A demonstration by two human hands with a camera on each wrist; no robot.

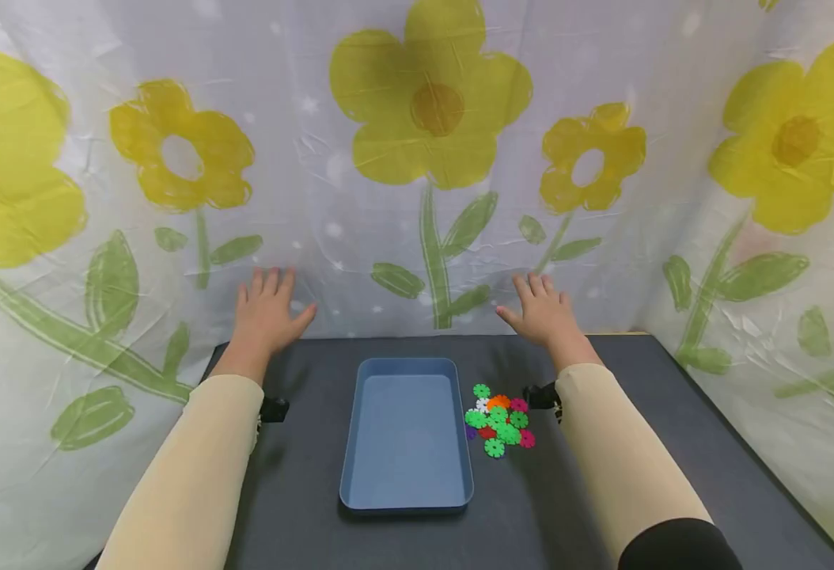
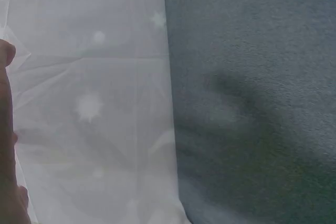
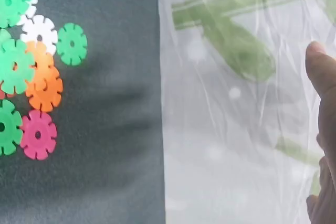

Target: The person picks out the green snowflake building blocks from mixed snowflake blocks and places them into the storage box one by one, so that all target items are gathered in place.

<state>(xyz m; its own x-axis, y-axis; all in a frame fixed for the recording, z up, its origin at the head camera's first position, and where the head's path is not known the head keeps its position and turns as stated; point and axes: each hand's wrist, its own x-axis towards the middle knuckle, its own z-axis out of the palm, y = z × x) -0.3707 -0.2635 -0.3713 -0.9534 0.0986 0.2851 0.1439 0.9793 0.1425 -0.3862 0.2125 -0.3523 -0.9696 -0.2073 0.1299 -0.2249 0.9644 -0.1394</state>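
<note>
My left hand (image 1: 266,315) is raised over the far left part of the table, fingers spread and holding nothing. On the other side my right hand (image 1: 543,313) is held up the same way, its fingers straight and apart. Between the forearms lies a blue-grey rectangular tray (image 1: 408,435) with nothing in it. Right beside the tray's right wall is a loose pile of notched plastic discs (image 1: 498,419) in green, orange, white, pink, red and purple. The right wrist view shows an orange disc (image 3: 44,95) and a pink disc (image 3: 38,135) close up.
The dark table (image 1: 310,475) ends at a white curtain (image 1: 317,237) printed with yellow flowers, which also hangs along both sides. Small black devices are worn on both wrists, at the left cuff (image 1: 273,409) and the right cuff (image 1: 541,396).
</note>
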